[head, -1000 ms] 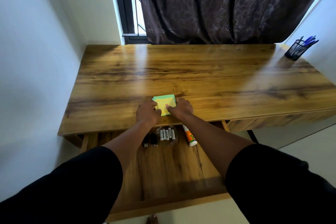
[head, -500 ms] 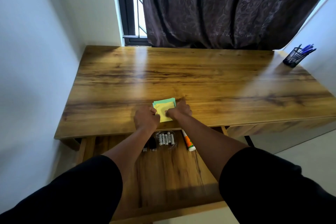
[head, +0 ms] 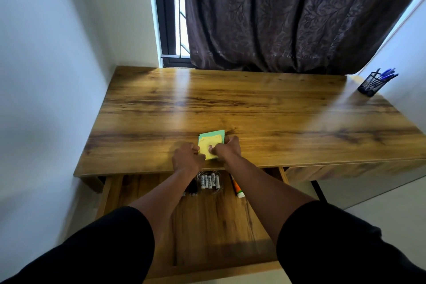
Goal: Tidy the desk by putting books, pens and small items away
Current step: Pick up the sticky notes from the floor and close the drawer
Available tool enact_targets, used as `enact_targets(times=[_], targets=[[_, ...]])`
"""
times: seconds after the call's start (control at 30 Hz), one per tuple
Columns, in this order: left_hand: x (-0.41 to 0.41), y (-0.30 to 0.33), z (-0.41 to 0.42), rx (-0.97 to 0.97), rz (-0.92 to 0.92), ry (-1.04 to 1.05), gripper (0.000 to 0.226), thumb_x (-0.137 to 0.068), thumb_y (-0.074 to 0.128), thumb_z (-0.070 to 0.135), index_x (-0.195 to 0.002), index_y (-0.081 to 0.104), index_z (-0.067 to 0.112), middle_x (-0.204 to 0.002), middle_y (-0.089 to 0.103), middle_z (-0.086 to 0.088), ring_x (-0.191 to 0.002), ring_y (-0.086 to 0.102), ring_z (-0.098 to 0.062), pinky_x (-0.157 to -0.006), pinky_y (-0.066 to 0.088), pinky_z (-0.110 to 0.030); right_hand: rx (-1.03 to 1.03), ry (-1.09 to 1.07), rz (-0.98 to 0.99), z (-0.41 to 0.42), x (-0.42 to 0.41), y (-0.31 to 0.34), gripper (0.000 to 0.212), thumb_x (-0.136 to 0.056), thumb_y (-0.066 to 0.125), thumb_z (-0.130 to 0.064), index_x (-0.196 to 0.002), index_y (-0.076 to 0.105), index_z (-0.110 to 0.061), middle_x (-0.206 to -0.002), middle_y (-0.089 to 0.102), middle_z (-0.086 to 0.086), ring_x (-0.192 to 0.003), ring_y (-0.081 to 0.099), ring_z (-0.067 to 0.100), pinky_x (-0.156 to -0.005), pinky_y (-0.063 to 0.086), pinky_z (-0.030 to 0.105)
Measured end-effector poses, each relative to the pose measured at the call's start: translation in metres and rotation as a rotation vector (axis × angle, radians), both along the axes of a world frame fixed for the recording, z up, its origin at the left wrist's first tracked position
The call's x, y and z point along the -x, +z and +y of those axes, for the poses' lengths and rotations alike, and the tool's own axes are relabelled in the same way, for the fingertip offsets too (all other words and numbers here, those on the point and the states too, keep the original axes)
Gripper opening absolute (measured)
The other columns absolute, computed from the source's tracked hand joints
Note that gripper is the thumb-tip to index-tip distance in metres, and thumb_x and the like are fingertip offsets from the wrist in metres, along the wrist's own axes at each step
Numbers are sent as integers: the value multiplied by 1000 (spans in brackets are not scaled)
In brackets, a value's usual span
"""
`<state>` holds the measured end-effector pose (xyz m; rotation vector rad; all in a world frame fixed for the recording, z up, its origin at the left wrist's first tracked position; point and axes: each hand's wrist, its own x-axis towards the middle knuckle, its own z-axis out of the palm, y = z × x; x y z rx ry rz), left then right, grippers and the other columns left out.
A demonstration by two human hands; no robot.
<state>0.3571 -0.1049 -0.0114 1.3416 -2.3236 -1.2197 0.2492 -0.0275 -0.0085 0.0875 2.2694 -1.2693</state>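
Note:
A small stack of sticky notes (head: 211,143), yellow on top of green, lies near the front edge of the wooden desk (head: 253,108). My left hand (head: 187,159) grips its left side with curled fingers. My right hand (head: 228,148) pinches its right side, thumb on the top sheet. Below the desk's front edge a drawer (head: 207,233) stands pulled out. Inside it lie several white batteries (head: 209,181), a small dark item (head: 193,189) and an orange and white glue stick (head: 237,189).
A black mesh pen holder (head: 371,85) with blue pens stands at the desk's far right corner. A white wall runs along the left, a dark curtain (head: 288,18) and window behind. A second drawer front (head: 345,169) on the right is closed.
Both hands have slid the sticky notes slightly nearer the desk's front edge, and the fingers have tightened on the stack's sides. The head has tilted up a little.

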Motion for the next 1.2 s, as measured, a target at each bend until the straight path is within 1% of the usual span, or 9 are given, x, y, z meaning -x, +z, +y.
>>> enact_targets(times=[0.2,0.33,0.4,0.47,0.57,0.7,0.87,1.07,1.2], targets=[[-24,4,23,31,209,184,42,-95,70,36,-131,62,14,-127,68,-5,-113,64,-21,-91,53,-38,312,-2,-227,23,-16,13,54,-79,82,5,-112,45,-16,-116,68,9,-95,70,25,-57,53,31],[-45,4,31,-355,356,218,53,-90,75,46,-130,64,12,-119,73,-3,-101,72,-20,-87,61,-43,388,147,-379,53,-32,21,55,-80,80,4,-128,57,-8,-119,74,13,-108,72,31,-62,54,30],[-55,9,36,-585,395,159,31,-92,77,31,-117,69,13,-107,76,-8,-93,74,-21,-83,62,-42,373,230,-426,70,-41,20,48,-83,78,5,-126,64,-10,-119,75,14,-114,70,33,-67,55,32],[-66,10,42,-643,348,70,17,-91,77,18,-106,70,19,-103,77,-8,-93,74,-22,-84,62,-41,342,280,-466,87,-49,15,50,-83,76,6,-127,63,-14,-120,74,13,-114,69,33,-69,57,34],[-80,1,48,-581,222,-28,30,-87,81,13,-114,69,17,-111,75,-8,-98,74,-22,-82,63,-40,272,321,-490,106,-61,7,53,-83,78,6,-128,59,-15,-120,73,12,-110,70,30,-71,60,38],[-92,-15,63,-481,65,-80,29,-85,83,14,-109,67,14,-98,74,0,-83,71,-9,-56,58,-22,145,321,-500,120,-78,-15,55,-81,77,4,-130,58,-12,-119,72,13,-106,70,31,-70,60,41],[-107,-53,74,-461,-67,-95,37,-78,88,11,-111,71,6,-112,74,-9,-98,73,-21,-82,64,-40,-47,329,-449,127,-98,-44,47,-91,69,1,-135,53,-5,-124,66,16,-112,65,35,-85,61,51],[-112,-92,84,-514,-160,-13,33,-77,89,9,-99,65,14,-108,72,-10,-98,72,-27,-83,63,-51,-270,407,-244,132,-113,-69,64,-85,82,-14,-141,51,-11,-139,59,12,-125,59,29,-76,54,32],[-107,-101,85,-397,-228,-49,41,-77,90,21,-109,68,9,-105,72,-6,-95,71,-23,-78,63,-44,-342,454,-112,131,-113,-75,68,-85,82,-18,-144,48,-10,-144,53,11,-132,53,26,-74,47,23]])
